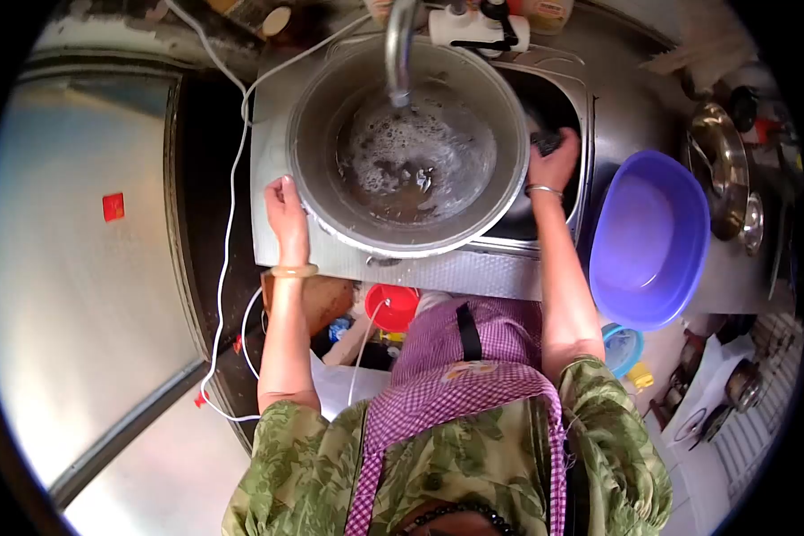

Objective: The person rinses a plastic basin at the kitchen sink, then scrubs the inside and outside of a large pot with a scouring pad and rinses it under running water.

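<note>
A large round metal basin (330,223) sits tilted over the sink, with soapy water (393,161) in it. My left hand (286,214) is closed at the basin's left rim, its fingers against the edge. On the other side, my right hand (556,163) is curled around a dark scrubber (545,141), close to the basin's outer wall. Part of the scrubber is hidden by my fingers. Above the basin hangs a metal faucet (399,54), its spout over the water.
A purple tub (701,241) stands on the counter to the right, near metal lids (719,165). The sink (585,116) lies partly under the basin. A white cable (232,188) runs down the left side. Below the counter is a red bucket (391,308).
</note>
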A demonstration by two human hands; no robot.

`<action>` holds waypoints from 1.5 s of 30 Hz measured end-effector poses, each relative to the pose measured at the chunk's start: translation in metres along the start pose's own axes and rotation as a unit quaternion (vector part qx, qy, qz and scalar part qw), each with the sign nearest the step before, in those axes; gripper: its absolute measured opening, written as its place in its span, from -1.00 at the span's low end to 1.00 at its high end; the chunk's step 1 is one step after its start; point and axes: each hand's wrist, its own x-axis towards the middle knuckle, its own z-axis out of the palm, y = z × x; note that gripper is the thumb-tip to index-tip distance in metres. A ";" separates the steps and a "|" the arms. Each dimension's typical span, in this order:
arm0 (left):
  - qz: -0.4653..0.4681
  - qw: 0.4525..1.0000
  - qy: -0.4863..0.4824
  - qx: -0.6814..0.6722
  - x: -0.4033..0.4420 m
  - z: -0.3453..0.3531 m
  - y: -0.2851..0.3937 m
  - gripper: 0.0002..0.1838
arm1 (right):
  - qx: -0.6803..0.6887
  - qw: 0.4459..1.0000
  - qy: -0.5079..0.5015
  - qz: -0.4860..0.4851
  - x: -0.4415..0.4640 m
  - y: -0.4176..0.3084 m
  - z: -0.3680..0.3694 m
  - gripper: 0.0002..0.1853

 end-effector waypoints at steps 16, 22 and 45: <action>0.031 0.986 0.059 -0.154 -0.039 0.043 0.035 -0.45 | -0.306 0.700 -0.462 -0.451 -0.011 -0.116 0.122 -0.46; 0.021 0.981 0.057 -0.187 -0.041 0.045 0.031 -0.45 | -0.396 0.565 -0.555 -0.465 -0.061 -0.083 0.094 -0.40; 0.047 0.981 0.117 -0.150 -0.041 0.052 0.019 -0.59 | -0.267 0.596 -0.475 -0.590 0.026 -0.109 0.088 -0.61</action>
